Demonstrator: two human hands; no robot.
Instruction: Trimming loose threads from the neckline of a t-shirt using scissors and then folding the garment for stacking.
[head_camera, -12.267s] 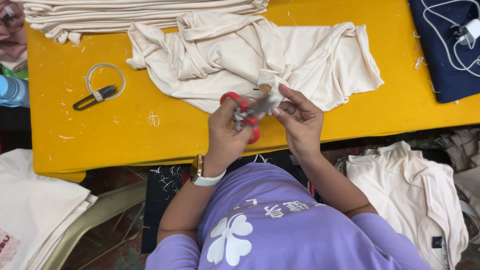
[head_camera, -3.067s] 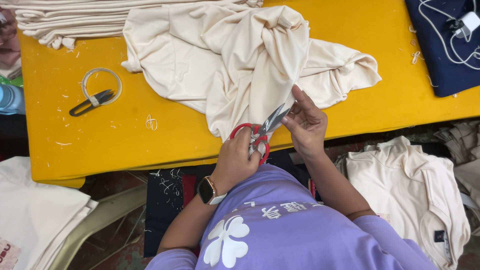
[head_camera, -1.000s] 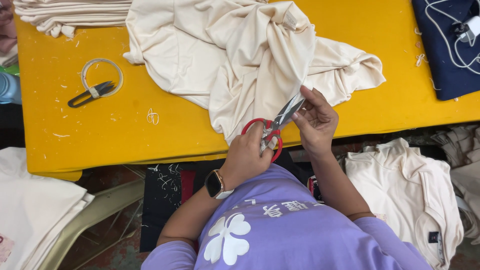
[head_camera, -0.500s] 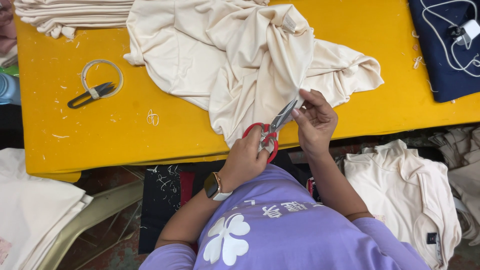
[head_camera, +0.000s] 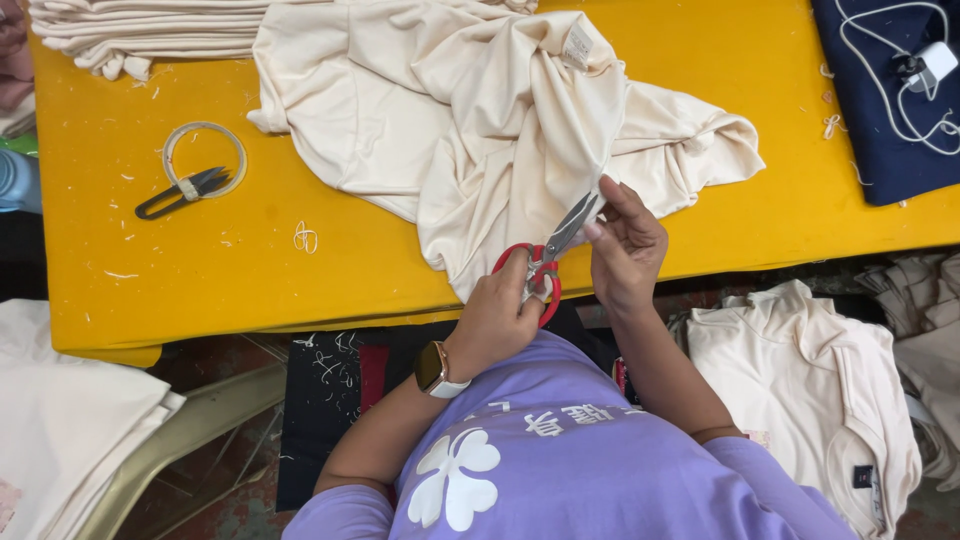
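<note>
A crumpled cream garment (head_camera: 480, 110) lies on the yellow table (head_camera: 200, 270), with one fold hanging over the near edge. My left hand (head_camera: 495, 315), wearing a wristwatch, grips red-handled scissors (head_camera: 560, 240) whose blades point up and right at that fold. My right hand (head_camera: 625, 245) pinches the garment's edge right beside the blade tips. A small white label shows near the garment's top.
Black thread snips (head_camera: 180, 190) on a cord loop lie at the table's left. Folded cream cloths (head_camera: 150, 30) are stacked at the far left, and a navy garment (head_camera: 880, 110) with a white charger cable (head_camera: 925, 65) lies far right. Cream garment piles (head_camera: 810, 380) sit below the table.
The garment has been bunched up and drawn toward the near edge since the earliest frame. Over the last second both hands and the scissors have stayed almost still at the fold.
</note>
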